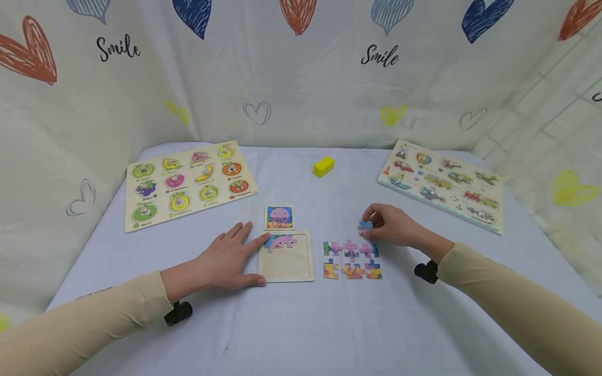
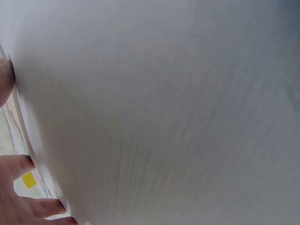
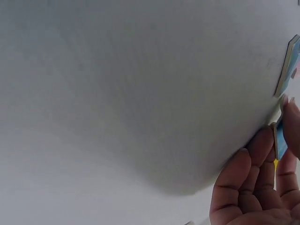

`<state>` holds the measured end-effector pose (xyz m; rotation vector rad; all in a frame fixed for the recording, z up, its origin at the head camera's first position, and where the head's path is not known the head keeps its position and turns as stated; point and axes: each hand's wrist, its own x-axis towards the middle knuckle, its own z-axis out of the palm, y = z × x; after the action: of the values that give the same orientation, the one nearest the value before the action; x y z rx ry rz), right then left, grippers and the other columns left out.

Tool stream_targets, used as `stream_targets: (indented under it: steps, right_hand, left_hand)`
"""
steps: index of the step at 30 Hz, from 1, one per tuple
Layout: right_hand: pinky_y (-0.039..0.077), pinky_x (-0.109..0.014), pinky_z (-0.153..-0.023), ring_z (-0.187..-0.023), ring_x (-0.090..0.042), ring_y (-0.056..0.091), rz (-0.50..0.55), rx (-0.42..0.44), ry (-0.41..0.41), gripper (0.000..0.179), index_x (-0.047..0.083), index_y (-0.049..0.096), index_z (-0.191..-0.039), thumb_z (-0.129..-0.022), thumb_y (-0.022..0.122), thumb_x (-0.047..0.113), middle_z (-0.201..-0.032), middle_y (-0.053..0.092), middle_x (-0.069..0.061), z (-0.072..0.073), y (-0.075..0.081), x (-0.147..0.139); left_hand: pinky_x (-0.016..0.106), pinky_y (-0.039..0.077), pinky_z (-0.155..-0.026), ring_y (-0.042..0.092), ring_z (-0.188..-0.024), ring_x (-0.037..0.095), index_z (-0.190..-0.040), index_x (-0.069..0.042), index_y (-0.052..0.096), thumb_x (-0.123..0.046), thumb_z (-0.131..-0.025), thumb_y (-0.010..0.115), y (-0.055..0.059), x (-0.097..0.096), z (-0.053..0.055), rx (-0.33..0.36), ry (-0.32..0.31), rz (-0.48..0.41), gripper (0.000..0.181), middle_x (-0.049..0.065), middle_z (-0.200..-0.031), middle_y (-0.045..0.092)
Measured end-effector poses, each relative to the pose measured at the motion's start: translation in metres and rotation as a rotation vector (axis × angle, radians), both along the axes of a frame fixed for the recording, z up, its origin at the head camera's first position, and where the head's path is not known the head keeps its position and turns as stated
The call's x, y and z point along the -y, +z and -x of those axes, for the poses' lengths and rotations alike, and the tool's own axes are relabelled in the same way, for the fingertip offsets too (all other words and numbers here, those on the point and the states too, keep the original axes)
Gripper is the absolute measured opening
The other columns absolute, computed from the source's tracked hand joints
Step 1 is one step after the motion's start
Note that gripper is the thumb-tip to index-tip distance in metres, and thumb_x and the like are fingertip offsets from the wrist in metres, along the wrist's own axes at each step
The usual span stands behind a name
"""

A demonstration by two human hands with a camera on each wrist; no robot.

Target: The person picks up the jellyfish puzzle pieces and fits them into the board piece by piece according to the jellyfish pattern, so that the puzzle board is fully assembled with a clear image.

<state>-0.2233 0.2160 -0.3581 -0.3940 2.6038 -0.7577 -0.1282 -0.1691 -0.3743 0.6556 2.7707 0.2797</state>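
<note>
My left hand (image 1: 230, 258) lies spread on the cloth, its index finger and thumb touching the left edge of a square wooden puzzle tray (image 1: 289, 267). Joined pink-and-blue jigsaw pieces (image 1: 283, 241) fill the tray's top left. A small picture card (image 1: 279, 217) with a pink sea creature sits just above it. Right of the tray, my right hand (image 1: 392, 225) pinches a blue jigsaw piece (image 1: 364, 228) between thumb and fingers; the right wrist view shows this piece (image 3: 281, 140) edge-on. Below that hand, several loose jigsaw pieces (image 1: 350, 250) lie in two rows.
At the back left lies a fruit puzzle board (image 1: 188, 180); a vehicle puzzle board (image 1: 444, 183) is at the back right. Between them stands a yellow block (image 1: 323, 166). A printed cloth backdrop (image 1: 320, 78) rises behind the white-covered table (image 1: 282, 329).
</note>
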Motion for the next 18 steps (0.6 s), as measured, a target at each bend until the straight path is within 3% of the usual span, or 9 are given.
stream_targets:
  steps: [9,18]
  right_hand:
    - [0.048,-0.029,-0.078,-0.095,-0.024,0.057,0.039,-0.011,-0.058,0.024,0.004,0.067,-0.118,-0.096,0.071,0.014,-0.102,0.068,-0.011,0.001,0.004,0.008]
    - [0.056,-0.028,-0.078,-0.090,-0.020,0.073,0.201,0.073,-0.082,0.024,0.003,0.070,-0.117,-0.096,0.072,0.014,-0.096,0.074,-0.007,0.002,0.015,0.033]
  left_hand:
    - [0.069,0.033,-0.115,0.025,-0.152,0.051,-0.160,-0.018,0.036,-0.063,-0.085,0.073,-0.001,-0.001,0.000,-0.008,-0.008,-0.003,0.094,0.029,-0.165,0.026]
    - [0.069,0.032,-0.115,0.025,-0.152,0.051,-0.160,-0.018,0.036,-0.062,-0.085,0.073,-0.001,0.000,0.000,-0.005,-0.003,-0.001,0.094,0.028,-0.165,0.025]
